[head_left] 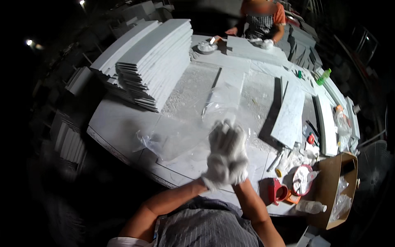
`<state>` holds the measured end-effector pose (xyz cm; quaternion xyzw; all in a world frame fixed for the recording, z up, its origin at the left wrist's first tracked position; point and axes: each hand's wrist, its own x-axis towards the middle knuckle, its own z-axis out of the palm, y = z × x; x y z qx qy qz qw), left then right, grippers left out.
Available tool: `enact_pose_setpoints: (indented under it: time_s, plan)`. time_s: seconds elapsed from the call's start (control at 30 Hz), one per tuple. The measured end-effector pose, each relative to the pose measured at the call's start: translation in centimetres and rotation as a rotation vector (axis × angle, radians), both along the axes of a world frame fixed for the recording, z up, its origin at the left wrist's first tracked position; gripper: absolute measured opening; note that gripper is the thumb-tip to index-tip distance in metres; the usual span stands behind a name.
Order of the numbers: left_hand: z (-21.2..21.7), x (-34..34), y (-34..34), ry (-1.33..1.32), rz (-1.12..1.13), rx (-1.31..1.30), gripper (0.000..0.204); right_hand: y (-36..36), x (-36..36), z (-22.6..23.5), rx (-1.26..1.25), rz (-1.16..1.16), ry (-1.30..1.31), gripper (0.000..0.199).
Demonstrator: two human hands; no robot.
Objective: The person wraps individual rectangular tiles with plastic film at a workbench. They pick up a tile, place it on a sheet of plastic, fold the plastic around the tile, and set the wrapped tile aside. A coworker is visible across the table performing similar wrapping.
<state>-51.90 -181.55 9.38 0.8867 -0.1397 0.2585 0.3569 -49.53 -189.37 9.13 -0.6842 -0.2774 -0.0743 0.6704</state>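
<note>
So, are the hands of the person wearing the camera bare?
No, white gloves cover both the left hand and the right hand.

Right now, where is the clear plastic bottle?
In the head view, the clear plastic bottle lies at lower right, beside the open cardboard box, below the red-rimmed bowl.

white gloves (227, 153); grey pinstriped apron (205, 228); grey-veined white slab (289, 113); brown box (330, 177); green bottle (324, 77)
</note>
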Motion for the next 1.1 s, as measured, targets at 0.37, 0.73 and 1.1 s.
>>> enact_pose_setpoints:
  time_s: [0.37, 0.73, 1.1]
  plan:
    - [-0.3, 1.6, 2.9, -0.005, 0.209, 0.225, 0.059, -0.3, -0.8, 0.3, 0.762, 0.553, 0.820, 0.077]
    - [0.3, -1.3, 5.5, 0.291, 0.106, -0.487, 0.029, -1.6, 1.0, -2.0, 0.679, 0.243, 0.879, 0.033]
    - [0.6, 0.0, 6.3, 0.485, -0.026, -0.922, 0.004, -1.0, 0.8, -1.5, 0.314, 0.059, 0.841, 0.024]
